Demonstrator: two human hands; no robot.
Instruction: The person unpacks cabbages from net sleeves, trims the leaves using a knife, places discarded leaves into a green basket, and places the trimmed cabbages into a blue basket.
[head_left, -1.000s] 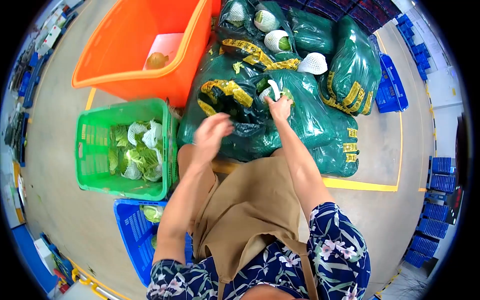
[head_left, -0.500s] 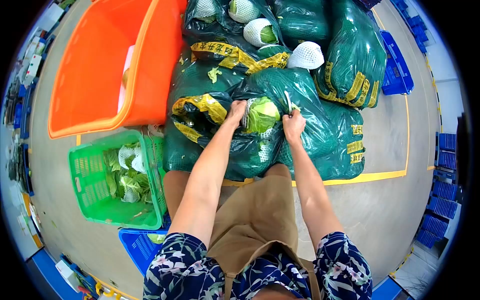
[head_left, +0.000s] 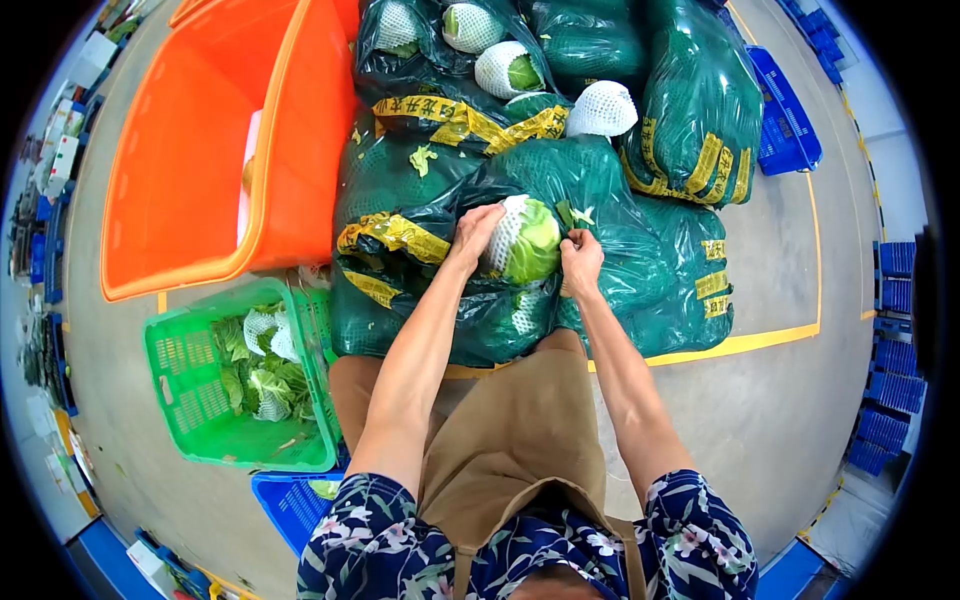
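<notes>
A pale green cabbage (head_left: 536,247), its left side covered by a white foam net, sits in the mouth of an opened dark green plastic bag (head_left: 478,330). My left hand (head_left: 478,236) is closed around the netted side of it. Just right of the cabbage, my right hand (head_left: 581,262) is closed on a thin, narrow thing that I cannot make out. A scrap of leaf (head_left: 580,215) shows above those fingers. Another cabbage in a foam net shows partly inside the bag, below the first.
More bagged cabbages lie behind, with a netted cabbage (head_left: 602,108) on top. An orange bin (head_left: 180,272) stands at the left. Below it are a green crate (head_left: 190,440) holding leaves and nets, and a blue crate (head_left: 285,500). Another blue crate (head_left: 785,120) is far right.
The cabbage sits higher in the bag mouth, with more of it and its net showing. My left hand has opened wider around its side. My right hand has shifted slightly down and left.
</notes>
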